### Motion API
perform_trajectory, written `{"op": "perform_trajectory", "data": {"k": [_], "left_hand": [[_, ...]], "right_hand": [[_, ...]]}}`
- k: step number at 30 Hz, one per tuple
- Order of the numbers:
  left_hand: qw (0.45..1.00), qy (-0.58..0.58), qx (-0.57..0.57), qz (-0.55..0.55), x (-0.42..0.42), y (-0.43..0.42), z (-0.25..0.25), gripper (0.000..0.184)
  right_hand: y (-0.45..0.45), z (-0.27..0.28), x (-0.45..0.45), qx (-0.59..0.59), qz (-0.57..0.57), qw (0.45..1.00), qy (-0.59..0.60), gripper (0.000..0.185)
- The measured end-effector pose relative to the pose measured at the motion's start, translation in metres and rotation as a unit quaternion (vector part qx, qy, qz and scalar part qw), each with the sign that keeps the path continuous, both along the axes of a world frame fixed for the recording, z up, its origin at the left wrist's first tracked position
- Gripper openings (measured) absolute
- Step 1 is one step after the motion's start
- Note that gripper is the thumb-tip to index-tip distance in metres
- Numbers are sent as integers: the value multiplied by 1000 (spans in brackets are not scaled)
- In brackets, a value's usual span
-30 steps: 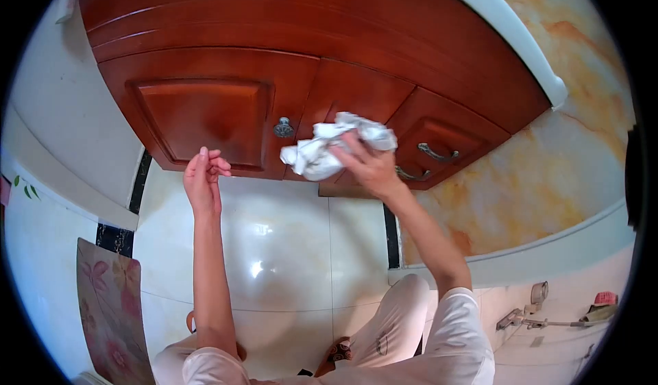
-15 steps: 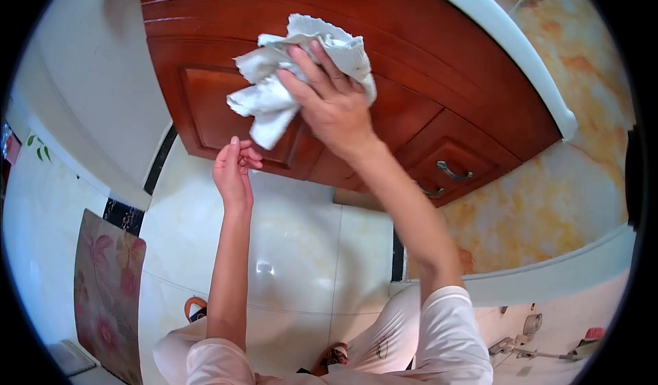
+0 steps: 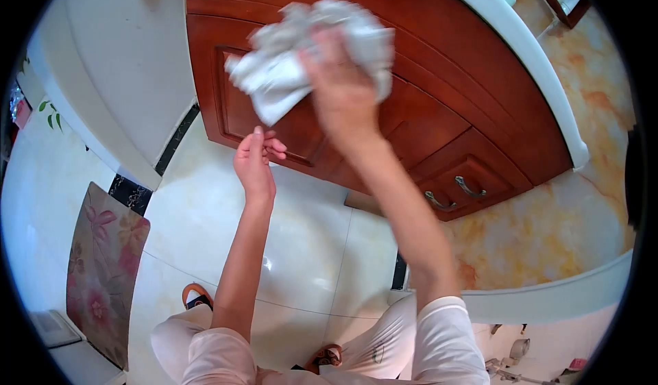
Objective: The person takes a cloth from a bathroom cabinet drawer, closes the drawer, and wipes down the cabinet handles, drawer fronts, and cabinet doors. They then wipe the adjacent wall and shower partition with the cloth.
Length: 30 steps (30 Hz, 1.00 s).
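Note:
A crumpled white cloth [image 3: 277, 77] lies against the reddish-brown wooden cabinet front [image 3: 439, 121], blurred by motion. My right hand [image 3: 343, 87] is on top of it, holding it to the wood; the fingertips are smeared and partly lost in the folds. Lower and to the left, my left hand [image 3: 255, 162] hangs in front of the cabinet's bottom edge. Its thumb points up and its fingers are loosely bent and apart, with nothing in them. A small gap separates it from the hanging corner of the cloth.
Metal handles [image 3: 470, 187] stick out from the cabinet's lower right. A white countertop edge [image 3: 541, 70] curves above. The glossy tiled floor [image 3: 301, 248] bears a flowered mat [image 3: 106, 268] at left. A pale wall [image 3: 120, 49] stands left of the cabinet, a marbled wall [image 3: 541, 227] right.
My right hand and the cloth have shifted slightly up and right across the cabinet. The whole view has turned a little, so the cabinet and my left hand appear farther right.

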<state>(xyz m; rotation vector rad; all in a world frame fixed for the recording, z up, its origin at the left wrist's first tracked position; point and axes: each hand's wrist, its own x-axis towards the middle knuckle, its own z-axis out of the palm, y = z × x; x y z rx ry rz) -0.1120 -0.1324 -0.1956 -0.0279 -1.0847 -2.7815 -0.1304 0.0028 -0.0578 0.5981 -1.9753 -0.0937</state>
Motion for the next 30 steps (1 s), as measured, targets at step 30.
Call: {"op": "perform_trajectory", "data": {"k": [30], "left_hand": [[932, 166, -256, 194, 29, -22, 27, 23]], "right_hand": [[-44, -69, 33, -241, 50, 965, -93, 51]]}}
